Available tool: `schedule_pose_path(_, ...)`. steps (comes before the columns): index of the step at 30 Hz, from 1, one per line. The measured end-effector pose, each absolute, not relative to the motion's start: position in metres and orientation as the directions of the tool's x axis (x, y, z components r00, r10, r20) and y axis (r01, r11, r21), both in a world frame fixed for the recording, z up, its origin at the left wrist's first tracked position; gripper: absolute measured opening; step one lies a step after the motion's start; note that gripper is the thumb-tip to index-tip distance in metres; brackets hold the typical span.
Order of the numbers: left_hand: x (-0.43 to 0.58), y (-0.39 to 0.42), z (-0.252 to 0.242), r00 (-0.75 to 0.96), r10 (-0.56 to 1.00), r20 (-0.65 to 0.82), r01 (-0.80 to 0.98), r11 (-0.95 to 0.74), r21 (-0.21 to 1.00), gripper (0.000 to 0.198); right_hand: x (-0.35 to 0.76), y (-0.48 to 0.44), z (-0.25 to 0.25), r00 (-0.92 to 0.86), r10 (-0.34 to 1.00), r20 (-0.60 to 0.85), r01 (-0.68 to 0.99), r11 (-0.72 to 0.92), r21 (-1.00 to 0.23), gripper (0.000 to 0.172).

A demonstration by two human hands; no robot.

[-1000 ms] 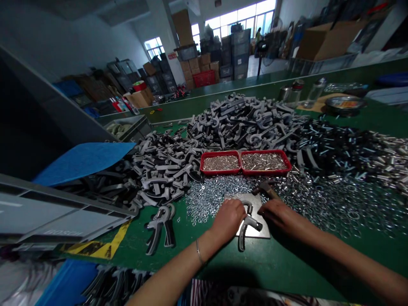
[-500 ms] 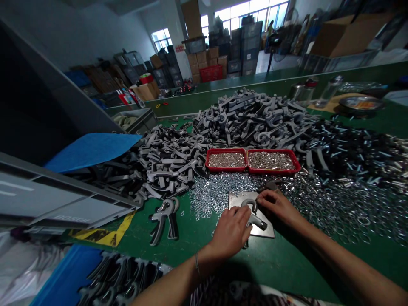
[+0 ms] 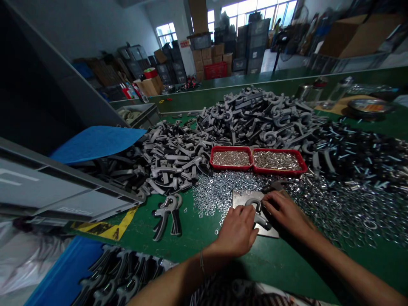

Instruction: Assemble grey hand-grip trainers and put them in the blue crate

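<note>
Workpiece: one grey hand-grip exerciser (image 3: 262,222), coil spring showing, lying on its side upon the steel plate; handles mostly hidden under the left hand.
Left hand (image 3: 237,229): palm down, fingers side by side over the exerciser's handles; covered underneath, so whether they close around it cannot be told. Thin bracelet (image 3: 202,263) at the wrist.
Right hand (image 3: 283,210): thumb and forefinger tips drawn together just beside the coil spring; whether a small part sits between them cannot be told.
Steel plate (image 3: 242,198): flat, set on the green bench (image 3: 197,246) between the hands.
Hammer (image 3: 276,186): dark head just beyond the right hand, near the plate's far corner.
Red trays: two, end to end beyond the plate; left tray (image 3: 231,167) with fine metal bits, right tray (image 3: 280,172) with longer metal pins.
Metal rings (image 3: 208,197): loose, many, spread in front of the trays and off to the right.
Grey handle parts (image 3: 251,110): large heap behind and left of the trays.
Assembled exerciser (image 3: 167,214): one, on the bench, well left of the plate.
Blue bin (image 3: 60,272): lower left, holding several more exercisers.
Grey crate (image 3: 73,199): left edge, above yellow-and-black tape (image 3: 119,225).
</note>
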State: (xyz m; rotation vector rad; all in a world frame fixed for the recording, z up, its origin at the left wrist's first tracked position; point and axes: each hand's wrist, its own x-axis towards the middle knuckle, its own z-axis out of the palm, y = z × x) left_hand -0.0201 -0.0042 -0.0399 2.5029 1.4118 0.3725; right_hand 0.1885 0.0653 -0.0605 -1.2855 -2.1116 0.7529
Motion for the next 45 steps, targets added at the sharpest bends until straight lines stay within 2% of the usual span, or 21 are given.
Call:
schedule_pose_path(3, -0.023, -0.001, -0.035, 0.514, 0.854, 0.082, 0.793, -0.510, 0.334, 0.050, 0.191, 0.066, -0.058, -0.504, 0.849, 0.159, 0.630, 0.487, -0.605, 0.020)
schedule_pose_path(5, -0.027, 0.003, -0.032, 0.534, 0.842, 0.073, 0.777, -0.523, 0.349, 0.047, 0.200, 0.065, -0.052, -0.521, 0.835, 0.178, 0.688, 0.534, -0.492, 0.020)
schedule_pose_path(7, -0.032, 0.007, -0.029, 0.560, 0.826, 0.069, 0.755, -0.542, 0.368, 0.046, 0.215, 0.062, -0.045, -0.449, 0.867, 0.215, 0.828, 0.494, -0.266, 0.024)
schedule_pose_path(9, -0.035, 0.011, -0.028, 0.577, 0.814, 0.071, 0.737, -0.556, 0.386, 0.045, 0.232, 0.060, -0.042, -0.360, 0.909, 0.211, 0.930, 0.367, 0.004, 0.026)
schedule_pose_path(11, -0.036, 0.013, -0.029, 0.576, 0.814, 0.075, 0.732, -0.554, 0.397, 0.045, 0.246, 0.059, -0.044, -0.320, 0.938, 0.134, 0.944, 0.305, 0.123, 0.027)
schedule_pose_path(13, -0.035, 0.013, -0.031, 0.565, 0.822, 0.079, 0.733, -0.543, 0.409, 0.046, 0.255, 0.059, -0.046, -0.318, 0.944, 0.090, 0.947, 0.312, 0.075, 0.030)
schedule_pose_path(15, -0.035, 0.013, -0.033, 0.556, 0.827, 0.083, 0.731, -0.535, 0.424, 0.046, 0.257, 0.056, -0.047, -0.300, 0.949, 0.101, 0.944, 0.310, -0.112, 0.032)
schedule_pose_path(18, -0.035, 0.012, -0.035, 0.549, 0.831, 0.090, 0.726, -0.527, 0.441, 0.046, 0.253, 0.045, -0.039, -0.260, 0.965, 0.036, 0.848, 0.246, -0.470, 0.033)
schedule_pose_path(20, -0.035, 0.012, -0.034, 0.549, 0.831, 0.090, 0.726, -0.527, 0.442, 0.047, 0.249, 0.034, -0.031, -0.273, 0.961, -0.039, 0.793, 0.202, -0.574, 0.033)
schedule_pose_path(24, -0.035, 0.012, -0.037, 0.545, 0.834, 0.087, 0.725, -0.521, 0.451, 0.048, 0.239, 0.017, -0.015, -0.339, 0.919, -0.199, 0.826, 0.190, -0.530, 0.032)
schedule_pose_path(26, -0.035, 0.011, -0.041, 0.511, 0.855, 0.092, 0.730, -0.487, 0.478, 0.051, 0.231, 0.013, -0.008, -0.361, 0.904, -0.231, 0.823, 0.192, -0.534, 0.033)
schedule_pose_path(29, -0.034, 0.008, -0.051, 0.417, 0.904, 0.094, 0.744, -0.399, 0.536, 0.071, 0.218, 0.011, -0.002, -0.399, 0.894, -0.205, 0.802, 0.231, -0.551, 0.035)
schedule_pose_path(32, -0.032, 0.004, -0.057, 0.334, 0.940, 0.073, 0.775, -0.318, 0.547, 0.090, 0.210, 0.012, -0.004, -0.420, 0.870, -0.258, 0.827, 0.250, -0.503, 0.035)
schedule_pose_path(33, -0.030, 0.004, -0.058, 0.315, 0.947, 0.066, 0.788, -0.300, 0.538, 0.094, 0.210, 0.014, -0.006, -0.432, 0.858, -0.278, 0.812, 0.236, -0.534, 0.034)
schedule_pose_path(35, -0.027, 0.004, -0.056, 0.305, 0.950, 0.062, 0.803, -0.292, 0.519, 0.098, 0.216, 0.016, -0.010, -0.424, 0.845, -0.326, 0.724, 0.101, -0.682, 0.037)
schedule_pose_path(37, -0.025, 0.008, -0.051, 0.314, 0.947, 0.071, 0.787, -0.302, 0.539, 0.095, 0.229, 0.020, -0.016, -0.329, 0.859, -0.392, 0.567, -0.153, -0.810, 0.043)
schedule_pose_path(39, -0.025, 0.014, -0.045, 0.296, 0.955, 0.032, 0.709, -0.242, 0.662, 0.086, 0.251, 0.027, -0.022, -0.150, 0.886, -0.439, 0.400, -0.352, -0.846, 0.046)
schedule_pose_path(41, -0.026, 0.022, -0.039, 0.276, 0.957, -0.092, 0.550, -0.079, 0.831, 0.077, 0.279, 0.039, -0.028, 0.006, 0.906, -0.424, 0.341, -0.400, -0.851, 0.045)
schedule_pose_path(43, -0.028, 0.029, -0.036, 0.260, 0.949, -0.180, 0.426, 0.054, 0.903, 0.074, 0.305, 0.055, -0.033, 0.077, 0.937, -0.342, 0.506, -0.332, -0.796, 0.045)
schedule_pose_path(45, -0.032, 0.033, -0.038, 0.207, 0.970, -0.130, 0.483, 0.014, 0.876, 0.069, 0.320, 0.072, -0.034, 0.088, 0.977, -0.192, 0.722, -0.196, -0.663, 0.046)
